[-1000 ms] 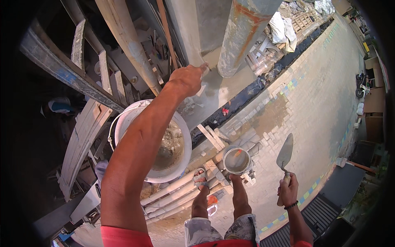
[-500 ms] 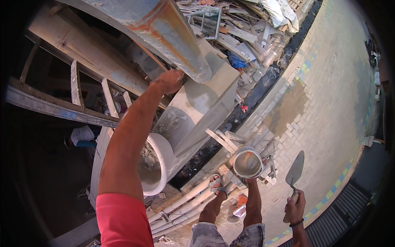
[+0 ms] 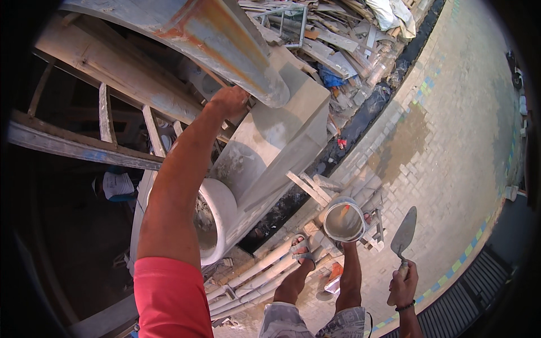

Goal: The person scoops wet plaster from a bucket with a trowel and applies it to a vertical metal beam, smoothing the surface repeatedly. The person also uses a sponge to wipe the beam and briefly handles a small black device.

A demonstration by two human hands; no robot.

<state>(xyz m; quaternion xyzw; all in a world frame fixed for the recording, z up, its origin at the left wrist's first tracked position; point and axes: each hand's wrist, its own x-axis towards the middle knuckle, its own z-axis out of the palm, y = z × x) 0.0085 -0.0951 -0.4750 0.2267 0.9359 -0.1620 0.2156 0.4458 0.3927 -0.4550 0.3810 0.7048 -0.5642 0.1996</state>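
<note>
So the two hands are sitting well apart here. The right hand (image 3: 403, 284) is wrapping its fingers round the handle of a trowel (image 3: 404, 232), and the grey blade is pointing up and away from the wearer, over the pale paving (image 3: 465, 135). A dark bracelet (image 3: 405, 306) is circling that wrist.

The left hand (image 3: 229, 102) is sitting way out on a stretched arm, curling up right beside the lower end of a rust-streaked grey post (image 3: 231, 42). The fingertips are hiding over there, so I can't tell whether they're gripping anything.

The post is standing over a pale concrete ledge (image 3: 307, 104), with a darker damp-looking patch (image 3: 271, 128) showing near its foot. Below the left forearm, a big white bucket (image 3: 227, 211) is holding grey mix, and the arm is covering part of it. A smaller bucket (image 3: 325, 225) is sitting near the wearer's feet, holding more grey stuff plus something orange.

Further out, a scrap pile (image 3: 344, 42) is sprawling beside a dark ditch (image 3: 276, 217). Over on the left, another person (image 3: 117, 185) is showing in the shadows.
</note>
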